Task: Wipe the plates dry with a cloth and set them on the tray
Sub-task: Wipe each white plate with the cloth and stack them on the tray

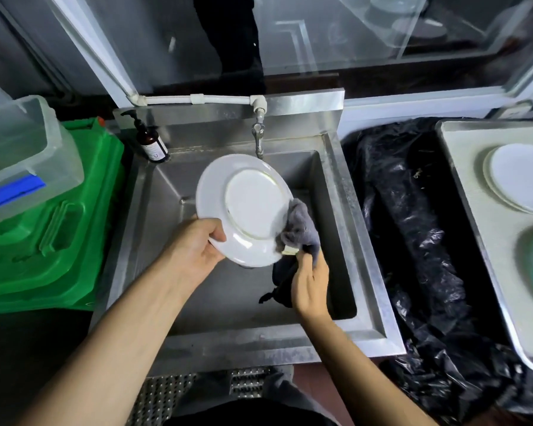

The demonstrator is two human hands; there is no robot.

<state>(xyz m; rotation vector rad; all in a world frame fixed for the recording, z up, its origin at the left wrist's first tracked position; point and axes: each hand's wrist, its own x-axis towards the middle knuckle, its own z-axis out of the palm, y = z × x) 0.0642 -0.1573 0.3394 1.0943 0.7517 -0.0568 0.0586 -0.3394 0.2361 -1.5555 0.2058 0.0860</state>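
Steel walls of a square metal sink (pixel 336 192) fill the middle of my view, with a small tap (pixel 259 139) on its back edge. Over the basin I see the round white ceramic plate (pixel 243 207), tilted, its underside with the raised foot ring turned toward me. My left hand (pixel 197 250) holds it at the lower left rim, the thumb on the underside and the fingers closed behind, so this grip is pinching the plate. My right hand (pixel 310 281) is closed around a grey wiping cloth (pixel 299 229), which is bunched against the lower right rim of the plate; a darker tail of it hangs below the hand. On the far right a pale rectangular tray (pixel 462 167) carries a stack of white plates (pixel 520 176), well apart from the sink. Between sink and tray lies a bin lined with a black plastic bag (pixel 413 226). A brown pump bottle (pixel 150 139) stands on the back left corner of the sink. Beside it, at left, is a green plastic crate (pixel 59 241) with a clear plastic box (pixel 22 149) on top.
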